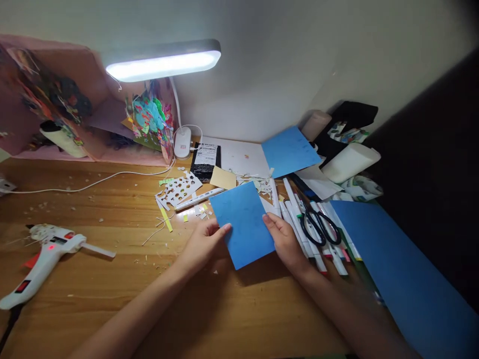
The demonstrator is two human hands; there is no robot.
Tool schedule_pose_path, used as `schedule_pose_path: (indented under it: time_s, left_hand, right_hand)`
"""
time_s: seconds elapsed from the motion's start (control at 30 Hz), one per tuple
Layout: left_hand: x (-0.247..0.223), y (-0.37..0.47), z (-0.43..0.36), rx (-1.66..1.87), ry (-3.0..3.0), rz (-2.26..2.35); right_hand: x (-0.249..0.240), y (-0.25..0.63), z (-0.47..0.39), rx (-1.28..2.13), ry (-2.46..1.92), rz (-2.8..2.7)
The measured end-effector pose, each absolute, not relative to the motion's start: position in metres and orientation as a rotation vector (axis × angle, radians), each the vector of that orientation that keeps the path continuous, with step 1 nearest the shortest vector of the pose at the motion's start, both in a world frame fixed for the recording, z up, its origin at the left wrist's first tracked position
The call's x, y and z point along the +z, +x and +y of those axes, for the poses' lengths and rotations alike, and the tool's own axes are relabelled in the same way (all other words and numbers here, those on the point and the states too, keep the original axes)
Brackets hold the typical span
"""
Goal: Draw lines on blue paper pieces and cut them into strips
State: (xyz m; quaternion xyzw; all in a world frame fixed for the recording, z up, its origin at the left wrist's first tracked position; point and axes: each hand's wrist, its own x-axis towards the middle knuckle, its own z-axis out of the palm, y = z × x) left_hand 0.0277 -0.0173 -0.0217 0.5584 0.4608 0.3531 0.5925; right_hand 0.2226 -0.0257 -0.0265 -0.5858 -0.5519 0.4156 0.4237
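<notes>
A rectangular sheet of blue card (245, 224) is held up above the wooden table, tilted a little. My left hand (205, 242) pinches its left edge, thumb on the front face and fingers behind. On the opposite edge my right hand (284, 239) grips it the same way. Just right of my right hand lie several white markers (295, 214), with black-handled scissors (322, 227) on top of them. Behind the card are a white marker (198, 199), a cut-out white sheet with holes (183, 188) and small paper scraps.
At left lies a white glue gun (48, 254) with a red light on. A lit lamp (164, 65) hangs over the back, near a pink box (130, 157). More blue sheets (404, 269) lie at right, beside a white roll (352, 162). A white cable (112, 177) crosses the table.
</notes>
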Motion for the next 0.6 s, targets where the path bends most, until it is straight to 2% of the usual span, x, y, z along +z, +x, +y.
schedule_pose_path:
  time_s: [0.2, 0.33, 0.37, 0.43, 0.5, 0.6]
  left_hand:
    - [0.011, 0.007, -0.04, 0.767, 1.533, 1.284]
    - [0.024, -0.073, -0.081, 0.797, 1.896, 2.104]
    - [0.022, -0.099, -0.092, 0.709, 1.861, 2.395]
    - [0.013, -0.148, -0.111, 0.266, 1.694, 2.841]
    - [0.0, -0.188, -0.124, -0.025, 1.582, 2.872]
    - [-0.009, -0.22, -0.131, 0.044, 1.63, 2.759]
  right_hand:
    - [-0.036, 0.24, -0.022, 0.994, -1.526, -1.334]
    - [-0.04, 0.243, -0.025, 1.141, -1.498, -1.282]
    - [-0.04, 0.242, -0.026, 1.182, -1.496, -1.288]
    - [-0.041, 0.24, -0.029, 1.222, -1.494, -1.313]
    - [-0.042, 0.238, -0.03, 1.206, -1.499, -1.357]
    - [-0.042, 0.233, -0.03, 1.108, -1.523, -1.433]
